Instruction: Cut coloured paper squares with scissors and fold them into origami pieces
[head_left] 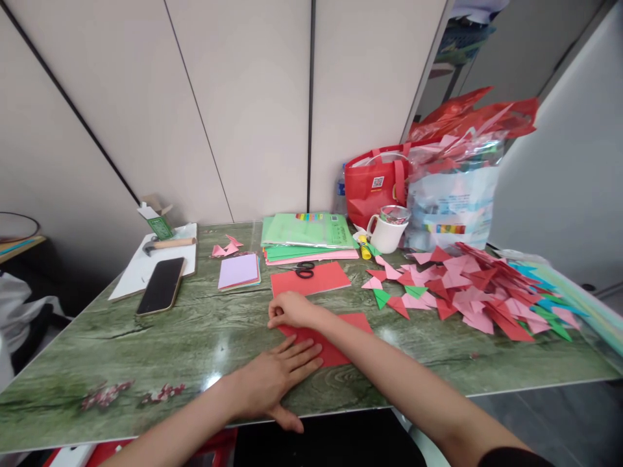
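Observation:
A sheet of red paper (357, 322) lies on the table in front of me, partly covered by my hands and right forearm. My left hand (285, 370) rests flat on its lower left part, fingers spread and thumb apart, near the table's front edge. My right hand (293, 309) reaches across from the right, its fingers curled together at the paper's upper left corner; the fingertips' grip is partly hidden. Just beyond is a second red sheet (321, 279), with black-handled scissors (305, 270) on its far edge.
Folded paper pieces (467, 285) are heaped on the right. Behind stand a white mug (387, 230), red bag (370, 188) and full plastic bag (450, 201). Green paper packs (306, 230) and small paper squares (238, 271) lie ahead. Leftward are a phone (161, 285) and hammer (170, 244).

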Demonstrator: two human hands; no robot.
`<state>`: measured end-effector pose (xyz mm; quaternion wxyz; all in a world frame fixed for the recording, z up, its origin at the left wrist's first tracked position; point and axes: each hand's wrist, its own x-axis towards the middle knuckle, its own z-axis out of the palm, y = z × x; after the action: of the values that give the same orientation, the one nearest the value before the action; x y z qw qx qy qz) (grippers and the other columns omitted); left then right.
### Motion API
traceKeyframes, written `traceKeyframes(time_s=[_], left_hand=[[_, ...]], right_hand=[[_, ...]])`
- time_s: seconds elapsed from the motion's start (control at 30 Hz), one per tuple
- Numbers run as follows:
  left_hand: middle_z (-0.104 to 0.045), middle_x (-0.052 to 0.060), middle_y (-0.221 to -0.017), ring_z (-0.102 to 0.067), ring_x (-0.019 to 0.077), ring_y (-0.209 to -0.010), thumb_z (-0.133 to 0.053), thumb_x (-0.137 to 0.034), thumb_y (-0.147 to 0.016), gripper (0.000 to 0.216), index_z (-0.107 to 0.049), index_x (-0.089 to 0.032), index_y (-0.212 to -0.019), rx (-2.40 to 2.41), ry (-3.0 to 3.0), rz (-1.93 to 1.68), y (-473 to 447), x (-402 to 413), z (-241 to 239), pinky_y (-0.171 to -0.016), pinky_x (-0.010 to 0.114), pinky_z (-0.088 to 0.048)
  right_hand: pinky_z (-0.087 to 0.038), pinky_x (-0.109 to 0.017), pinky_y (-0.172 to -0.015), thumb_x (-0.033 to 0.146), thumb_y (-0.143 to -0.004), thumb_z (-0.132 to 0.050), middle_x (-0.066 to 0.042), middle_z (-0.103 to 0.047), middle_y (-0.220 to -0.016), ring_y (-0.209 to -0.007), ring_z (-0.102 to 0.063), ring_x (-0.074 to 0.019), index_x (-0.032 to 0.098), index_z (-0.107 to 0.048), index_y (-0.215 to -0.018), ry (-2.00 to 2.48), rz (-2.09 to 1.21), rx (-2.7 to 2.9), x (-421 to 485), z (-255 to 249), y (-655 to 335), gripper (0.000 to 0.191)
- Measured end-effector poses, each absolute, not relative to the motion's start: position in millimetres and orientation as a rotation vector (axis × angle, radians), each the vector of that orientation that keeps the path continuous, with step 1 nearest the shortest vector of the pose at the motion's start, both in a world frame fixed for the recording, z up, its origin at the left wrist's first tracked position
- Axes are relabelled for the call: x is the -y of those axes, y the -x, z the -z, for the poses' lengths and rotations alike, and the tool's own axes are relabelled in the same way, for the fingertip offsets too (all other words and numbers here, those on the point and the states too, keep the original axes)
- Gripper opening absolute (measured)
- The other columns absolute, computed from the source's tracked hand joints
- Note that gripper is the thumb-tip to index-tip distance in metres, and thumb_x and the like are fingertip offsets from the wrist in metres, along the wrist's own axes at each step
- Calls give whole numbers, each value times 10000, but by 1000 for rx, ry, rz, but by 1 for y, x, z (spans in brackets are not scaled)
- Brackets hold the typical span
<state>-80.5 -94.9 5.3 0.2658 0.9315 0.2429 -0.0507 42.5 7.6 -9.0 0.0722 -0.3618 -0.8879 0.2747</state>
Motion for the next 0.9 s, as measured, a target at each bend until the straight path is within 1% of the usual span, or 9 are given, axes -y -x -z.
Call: traceKeyframes(time_s=[0.13,0.23,0.33,0.4,0.47,0.6,0.7,0.8,0.9], left_hand=[[-171,151,-1483,-144,308,-1365,-552,-608,-750,894,-208,-157,-1441,-651,-2529,75,80,95,-5,-1102,486,-122],[-179,147,-1486,-154,313,-1363,-571,-602,-739,899,-201,-185,-1444,-647,-2545,45,82,98,-5,-1098,503,-127],[-228,152,-1476,-199,329,-1350,-591,-584,-736,839,-285,-203,-1419,-678,-2558,-19,90,102,-3,-1084,527,-164],[-266,137,-1471,-209,318,-1351,-579,-542,-774,704,-386,-218,-1368,-736,-2567,-86,97,104,-1,-1078,519,-208],[-288,116,-1470,-204,294,-1358,-538,-466,-837,516,-486,-221,-1288,-811,-2567,-153,104,106,0,-1073,498,-253],[-301,93,-1469,-180,258,-1371,-461,-334,-908,312,-567,-217,-1177,-900,-2603,-215,110,104,3,-1080,482,-269],[-345,93,-1448,-219,245,-1364,-447,-302,-915,271,-574,-211,-1137,-887,-2656,-265,110,102,7,-1083,480,-270],[-360,94,-1437,-246,253,-1356,-499,-293,-892,273,-545,-225,-1152,-929,-2670,-490,109,99,16,-1085,498,-253],[-295,108,-1467,-243,259,-1356,-539,-319,-867,516,-340,-272,-1341,-1282,-2422,-910,109,89,28,-1076,507,-259]], right_hand=[[-285,-204,-531,414,-773,-663,6,-634,-682,-634,-544,-118,171,-651,-773,1201,-768,2562,0,13,-32,244],[-309,-210,-556,408,-884,-516,-21,-649,-718,-647,-558,-123,155,-640,-792,1230,-755,2511,4,8,-36,297],[-336,-190,-580,334,-940,-418,-3,-652,-721,-633,-561,-97,162,-633,-841,1192,-796,2516,1,-6,-67,293],[-342,-190,-612,279,-879,-527,-4,-654,-783,-701,-566,-109,171,-634,-852,1210,-789,2526,-1,-14,-101,155],[-330,-204,-575,238,-766,-648,-1,-626,-700,-646,-550,-128,162,-633,-785,1290,-793,2551,5,-18,-136,79],[-339,-216,-564,225,-560,-788,-49,-602,-847,-716,-551,-173,155,-610,-882,1479,-784,2535,37,-9,-177,374],[-352,-215,-600,199,-553,-766,-24,-589,-876,-760,-546,-169,190,-588,-941,1599,-854,2412,60,1,-180,427],[-314,-217,-550,206,-606,-716,27,-565,-684,-654,-513,-144,194,-607,-774,1584,-951,2335,64,4,-175,200],[-328,-225,-538,283,-719,-634,25,-567,-637,-612,-508,-133,173,-600,-690,1365,-1099,2138,51,3,-172,119]])
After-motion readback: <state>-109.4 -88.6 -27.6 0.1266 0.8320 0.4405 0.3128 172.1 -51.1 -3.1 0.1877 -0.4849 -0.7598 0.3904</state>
